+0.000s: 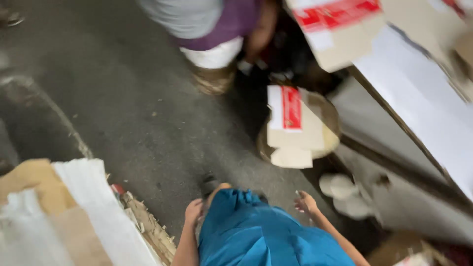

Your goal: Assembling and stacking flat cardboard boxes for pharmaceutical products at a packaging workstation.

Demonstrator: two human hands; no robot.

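The right hand sits low and right of centre in the frame, fingers loosely spread and slightly curled, palm turned inward, holding nothing. Nearest to it, just to the right, lies a cluster of pale rounded lumps on the floor, apart from the fingertips. The left hand is at lower centre-left, resting against the edge of the blue garment that fills the bottom middle of the frame; its fingers look curled down together, though blur hides whether they grip the cloth.

Above the right hand, in the middle right of the frame, a small cardboard box with a red and white label lies across the top of a round woven basket, with one flap hanging over the basket's lower rim. The dark grey floor spreads across the left and centre. At the lower left, flattened cardboard and white sheets lie in a heap with a frayed, splintery edge.

At the top centre another person crouches, seen as a purple and grey top and a pale trouser leg. Along the right edge runs a slanted white board, with more labelled cardboard lying over its upper end.
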